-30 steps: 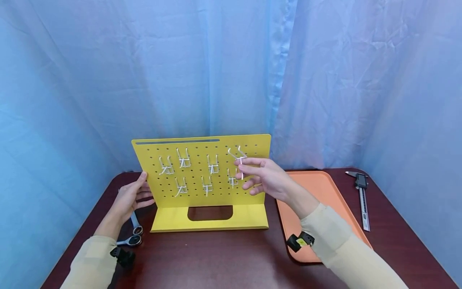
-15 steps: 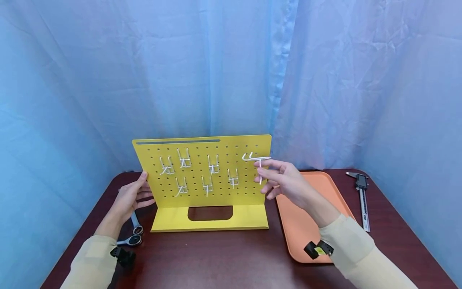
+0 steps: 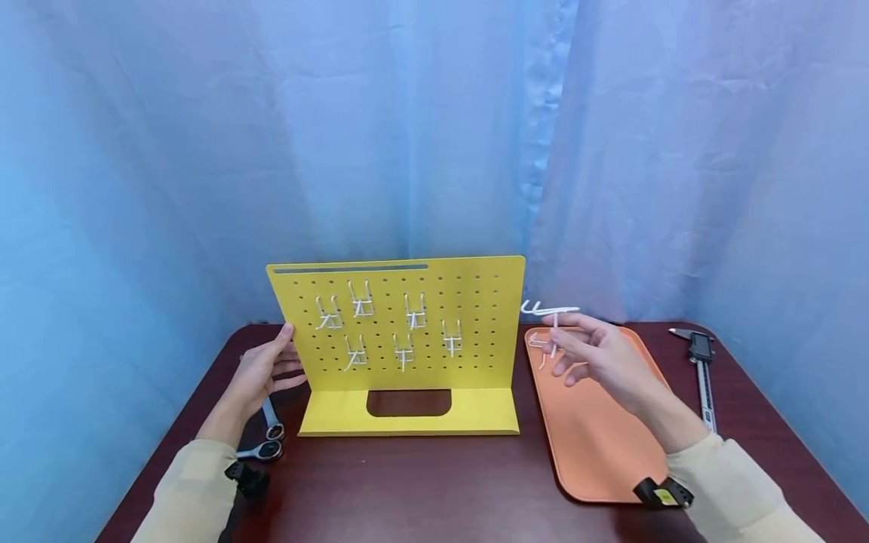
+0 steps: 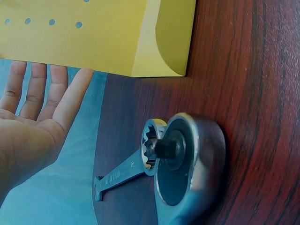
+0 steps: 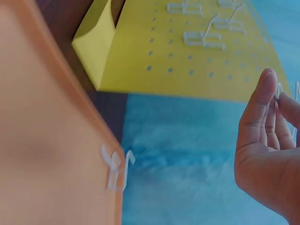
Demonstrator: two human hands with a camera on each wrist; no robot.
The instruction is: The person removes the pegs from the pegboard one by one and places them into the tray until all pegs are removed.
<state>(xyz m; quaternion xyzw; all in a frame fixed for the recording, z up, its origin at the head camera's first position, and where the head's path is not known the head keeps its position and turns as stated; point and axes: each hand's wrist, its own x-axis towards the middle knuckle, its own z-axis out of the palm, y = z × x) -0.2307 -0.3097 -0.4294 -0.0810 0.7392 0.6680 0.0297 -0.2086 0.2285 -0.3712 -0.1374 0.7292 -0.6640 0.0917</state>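
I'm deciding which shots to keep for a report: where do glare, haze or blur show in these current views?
Head view: pegboard and held hook fairly clear, soft sheen on the table; left wrist view: ratchet looms close, bright highlights on its metal; right wrist view: hazy overall, orange tray plainly blurred, the hook on it soft too.

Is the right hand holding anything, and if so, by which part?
The right hand pinches a white bent-wire hook between thumb and fingers, by its single straight prong, which points downward.
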